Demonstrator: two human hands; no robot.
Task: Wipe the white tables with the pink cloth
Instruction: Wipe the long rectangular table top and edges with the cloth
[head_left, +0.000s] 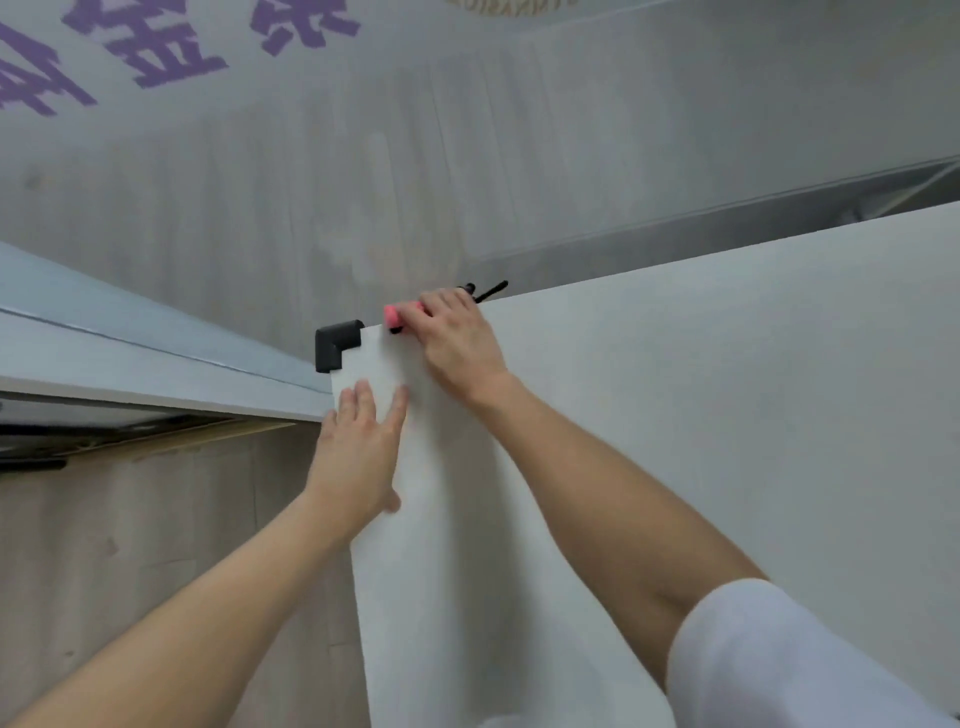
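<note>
A white table (701, 415) fills the right half of the head view. At its far edge, close to the left corner, my right hand (457, 343) grips the pink cloth (397, 313); only a small pink end shows past the fingers. My left hand (358, 447) lies flat with straight fingers on the tabletop at its left edge, just below the corner.
A black corner guard (335, 343) caps the table's far left corner. Thin black parts (488, 292) stick out past the far edge beside my right hand. Another white tabletop (130, 358) lies to the left across a narrow gap. Pale wood floor with purple characters (166, 47) lies beyond.
</note>
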